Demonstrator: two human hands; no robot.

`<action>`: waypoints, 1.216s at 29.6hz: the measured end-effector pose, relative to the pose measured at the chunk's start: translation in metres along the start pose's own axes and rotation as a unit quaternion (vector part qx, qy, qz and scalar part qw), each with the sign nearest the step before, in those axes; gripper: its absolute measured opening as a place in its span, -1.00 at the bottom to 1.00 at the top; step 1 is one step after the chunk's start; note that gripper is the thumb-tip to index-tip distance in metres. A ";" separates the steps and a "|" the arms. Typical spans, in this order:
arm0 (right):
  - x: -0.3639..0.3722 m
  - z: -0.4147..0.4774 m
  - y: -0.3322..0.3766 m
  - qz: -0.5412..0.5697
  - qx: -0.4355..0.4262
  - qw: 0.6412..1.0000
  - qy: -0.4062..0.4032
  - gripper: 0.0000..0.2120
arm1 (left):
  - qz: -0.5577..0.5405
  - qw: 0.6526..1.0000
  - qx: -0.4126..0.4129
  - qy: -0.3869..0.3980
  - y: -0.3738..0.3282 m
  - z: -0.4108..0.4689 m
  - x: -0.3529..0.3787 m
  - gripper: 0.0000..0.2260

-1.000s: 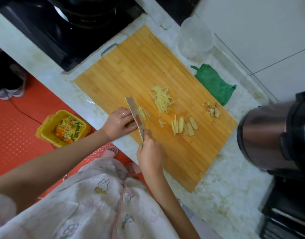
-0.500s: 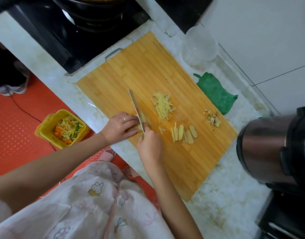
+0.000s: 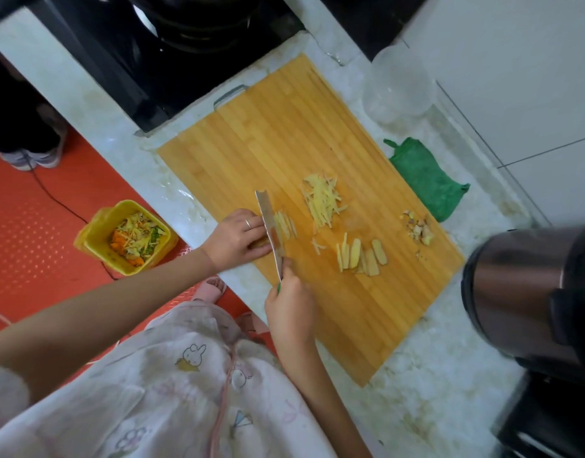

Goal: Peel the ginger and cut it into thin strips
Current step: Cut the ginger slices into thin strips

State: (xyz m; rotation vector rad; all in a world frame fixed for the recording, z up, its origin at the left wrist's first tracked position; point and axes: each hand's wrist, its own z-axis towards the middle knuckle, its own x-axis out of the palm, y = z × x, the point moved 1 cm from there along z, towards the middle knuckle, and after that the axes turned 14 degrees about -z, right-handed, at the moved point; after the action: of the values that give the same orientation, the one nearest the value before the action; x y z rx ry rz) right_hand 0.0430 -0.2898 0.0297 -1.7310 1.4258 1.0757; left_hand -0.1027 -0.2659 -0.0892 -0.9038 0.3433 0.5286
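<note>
On the bamboo cutting board [image 3: 284,137] my right hand [image 3: 291,309] grips the knife [image 3: 270,226], its blade edge down on a small stack of ginger slices. My left hand [image 3: 238,238] holds that stack with curled fingers, pressed against the blade's left side. Freshly cut strips [image 3: 286,223] lie just right of the blade. A larger pile of thin ginger strips [image 3: 322,201] sits further right. Several uncut ginger slices [image 3: 364,256] lie near the board's middle, and ginger peel scraps [image 3: 418,228] rest by its right edge.
A green cloth [image 3: 426,180] and a clear glass bowl [image 3: 398,84] sit beyond the board on the marble counter [image 3: 417,401]. A steel pot-shaped appliance [image 3: 522,299] stands at right, a black stove [image 3: 172,51] at top. A yellow scrap bin [image 3: 127,236] sits on the orange floor.
The knife has kept chopping at the same stack, rocking between flat-sided and edge-on, and a few more strips lie beside the blade. The camera view shifted slightly.
</note>
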 end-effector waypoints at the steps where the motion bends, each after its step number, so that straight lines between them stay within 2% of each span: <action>1: 0.000 -0.001 0.001 -0.005 0.001 1.000 0.000 -0.50 | -0.007 1.000 0.004 -0.002 -0.001 0.000 -0.001 -0.87; 7: 0.001 0.002 0.004 -0.018 0.014 1.000 0.010 -0.51 | -0.001 1.000 -0.003 -0.005 0.000 -0.001 0.001 -0.78; 13: 0.001 0.014 -0.002 0.043 0.001 0.999 0.026 -0.49 | 0.016 1.000 -0.001 0.000 -0.001 0.001 0.000 -0.76; 17: -0.015 0.033 -0.019 0.095 -0.004 0.995 0.042 -0.79 | 0.018 1.000 -0.006 0.013 -0.003 0.001 -0.003 -0.77; 18: -0.020 0.038 -0.024 0.090 -0.004 0.995 0.036 -0.80 | 0.018 1.000 -0.009 0.013 -0.003 0.002 -0.004 -0.78; 21: -0.033 0.053 -0.037 0.098 0.017 0.995 -0.010 -0.76 | 0.014 1.000 -0.012 0.018 -0.003 0.001 -0.004 -0.78; 24: -0.041 0.055 -0.039 0.134 0.001 0.990 -0.039 -0.78 | 0.013 0.999 -0.018 0.034 -0.002 0.000 -0.003 -0.78; 29: -0.028 0.023 -0.026 0.113 -0.034 0.993 -0.022 -0.77 | 0.017 0.999 -0.020 0.038 -0.002 0.000 -0.003 -0.78; 33: -0.013 -0.003 -0.015 0.063 -0.044 0.997 -0.017 -0.55 | 0.014 1.000 -0.010 0.017 -0.005 0.001 -0.003 -0.76; 36: -0.007 -0.012 -0.009 0.044 -0.031 0.998 -0.020 -0.50 | 0.008 1.000 0.001 0.004 -0.005 0.002 -0.003 -0.75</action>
State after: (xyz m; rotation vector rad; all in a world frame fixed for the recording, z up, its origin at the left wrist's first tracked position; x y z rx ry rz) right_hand 0.0538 -0.2952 0.0415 -1.6939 1.4685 1.2066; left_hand -0.1023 -0.2677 -0.0836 -0.9030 0.3583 0.5385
